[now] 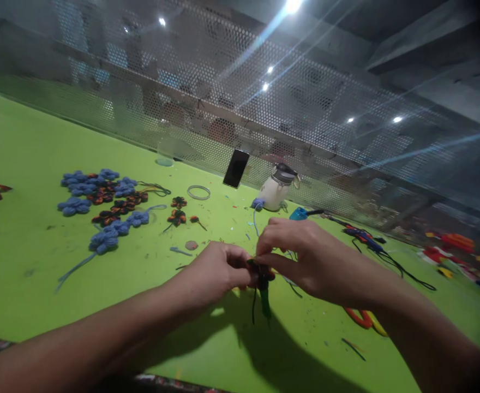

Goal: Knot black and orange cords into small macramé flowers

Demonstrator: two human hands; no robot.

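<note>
My left hand (221, 273) pinches a small dark red and black yarn flower (264, 275) between thumb and fingertips, just above the green table. Meeting it from the other side, my right hand (305, 256) has its thumb and index finger closed at the flower's top edge. Something green and narrow hangs below the flower, beside a dark loose strand. The fingers hide much of the flower, and the exact strand in the right pinch is too small to make out.
Blue and dark orange-black yarn flowers (104, 240) lie to the left. A metal ring (198, 192), a phone (236, 168) and a white jar with a black lid (276, 188) stand farther back. On the right are a blue tool with black cord (365, 238) and orange-yellow loops (360, 317).
</note>
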